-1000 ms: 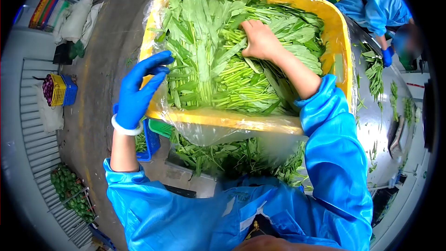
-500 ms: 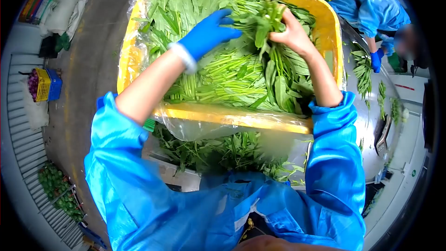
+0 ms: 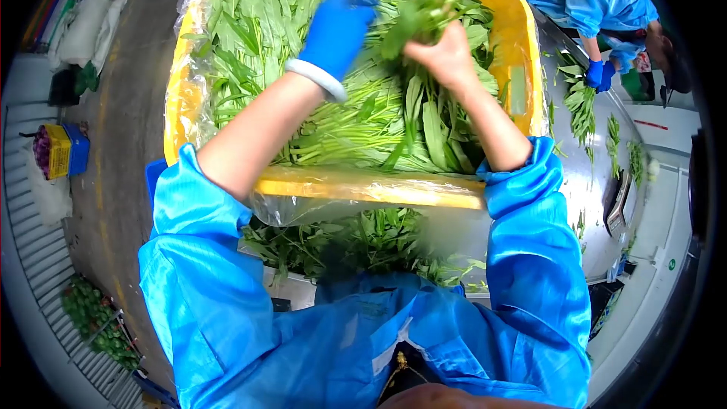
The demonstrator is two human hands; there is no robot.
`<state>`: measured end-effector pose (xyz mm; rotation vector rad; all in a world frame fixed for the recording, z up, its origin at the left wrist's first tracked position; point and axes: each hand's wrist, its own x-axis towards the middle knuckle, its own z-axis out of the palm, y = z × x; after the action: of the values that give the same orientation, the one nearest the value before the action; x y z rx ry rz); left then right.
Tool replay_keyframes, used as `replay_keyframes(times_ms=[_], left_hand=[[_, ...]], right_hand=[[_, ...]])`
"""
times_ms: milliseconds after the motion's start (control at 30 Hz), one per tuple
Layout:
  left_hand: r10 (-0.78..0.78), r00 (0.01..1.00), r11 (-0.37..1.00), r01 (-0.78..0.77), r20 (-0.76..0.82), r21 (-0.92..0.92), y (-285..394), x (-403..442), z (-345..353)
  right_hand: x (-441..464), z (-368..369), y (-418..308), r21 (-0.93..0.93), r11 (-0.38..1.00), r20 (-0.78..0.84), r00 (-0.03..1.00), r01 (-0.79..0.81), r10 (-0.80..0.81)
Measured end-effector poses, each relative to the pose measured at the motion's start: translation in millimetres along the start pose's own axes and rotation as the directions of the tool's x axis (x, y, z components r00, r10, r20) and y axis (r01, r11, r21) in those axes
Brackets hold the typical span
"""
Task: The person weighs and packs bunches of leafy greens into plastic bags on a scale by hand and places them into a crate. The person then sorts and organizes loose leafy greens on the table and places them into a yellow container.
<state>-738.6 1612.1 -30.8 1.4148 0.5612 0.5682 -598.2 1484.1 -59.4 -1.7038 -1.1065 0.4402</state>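
A yellow bin (image 3: pixel 178 83) lined with clear plastic is packed with leafy green vegetables (image 3: pixel 257 15). My bare right hand (image 3: pixel 447 57) is closed around a bunch of greens (image 3: pixel 420 19), its stem ends pointing up at the bin's right half. Over the middle of the bin is my left hand (image 3: pixel 337 26), in a blue glove with a white band at the wrist. Its fingers are blurred and bent over the leaves, so their grip is unclear.
More greens (image 3: pixel 379 238) lie below the bin's near edge. At the right, a co-worker's blue-gloved hands (image 3: pixel 600 74) hold greens over a metal table (image 3: pixel 598 182). A yellow crate (image 3: pixel 57 151) and a pile of green produce (image 3: pixel 95 318) are at the left.
My left hand has moved from beside the bin to over its middle. My right hand has lifted a bunch of greens. The bin has shifted left and up in view.
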Motion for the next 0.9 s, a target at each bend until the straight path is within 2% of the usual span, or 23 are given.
replay_keyframes(times_ms=[33,67,100,133,167,200,233,267,333,400,467,500,700,800,900], left_hand=[[0.113,0.994,0.989,-0.113,0.002,0.095,-6.4,9.6,-13.2],[0.226,0.974,0.956,-0.224,0.014,0.187,-15.1,15.3,-24.2],[0.330,0.931,0.860,-0.366,0.158,0.356,-26.3,14.2,-30.6],[0.344,0.880,0.649,-0.476,0.329,0.594,-24.3,1.5,-31.6],[0.281,0.840,0.452,-0.542,0.463,0.709,-35.3,-6.6,-31.4],[0.184,0.798,0.229,-0.603,0.574,0.765,-54.3,-15.0,-30.9],[0.060,0.797,0.168,-0.602,0.602,0.780,-71.5,-25.8,-32.5],[-0.064,0.785,0.105,-0.609,0.617,0.786,-85.0,-34.5,-34.8],[-0.063,0.779,0.077,-0.619,0.624,0.782,-85.3,-36.7,-34.5],[-0.090,0.779,0.079,-0.616,0.621,0.784,-80.0,-35.3,-34.1],[-0.088,0.777,0.069,-0.620,0.624,0.782,-77.9,-36.7,-31.6],[-0.093,0.777,0.071,-0.618,0.622,0.783,-76.1,-37.6,-30.8],[-0.208,0.779,0.067,-0.592,0.591,0.803,-54.8,-38.6,-23.4],[-0.060,0.795,0.070,-0.600,0.604,0.797,-34.5,-46.1,-16.6],[0.158,0.778,0.260,-0.627,0.608,0.734,5.4,-61.9,8.6]], right_hand=[[0.5,-18.6,-14.7,0.177,0.967,0.082,0.982,-0.183,0.170],[0.0,-33.7,-17.8,0.121,0.987,-0.054,0.992,-0.110,0.117],[2.0,-47.6,-9.7,0.159,0.987,-0.181,0.982,-0.020,0.049],[-0.1,-65.0,-14.3,0.218,0.976,-0.249,0.967,0.005,0.051],[-0.2,-83.2,-18.5,0.347,0.932,-0.244,0.970,0.102,-0.016],[-3.0,-104.6,-15.9,0.404,0.909,-0.306,0.952,0.099,0.032],[-6.6,-126.5,-23.7,0.427,0.889,-0.292,0.956,0.166,-0.038],[-12.9,-147.2,-26.9,0.552,0.819,-0.338,0.940,0.155,0.050],[-31.5,-186.8,-44.0,0.695,0.656,-0.422,0.906,0.294,0.041],[-55.8,-240.8,-40.7,0.753,0.496,-0.437,0.893,0.431,-0.112],[-95.1,-250.4,-48.5,0.712,0.480,-0.359,0.853,0.513,-0.378],[-111.2,-253.4,-52.9,0.706,0.470,-0.361,0.839,0.531,-0.406],[-183.5,-267.4,-63.8,0.738,0.387,-0.445,0.830,0.553,-0.338],[-215.9,-288.3,-67.9,0.760,0.316,-0.499,0.821,0.568,-0.275],[-247.4,-309.4,-70.8,0.783,0.227,-0.541,0.815,0.579,-0.209]])
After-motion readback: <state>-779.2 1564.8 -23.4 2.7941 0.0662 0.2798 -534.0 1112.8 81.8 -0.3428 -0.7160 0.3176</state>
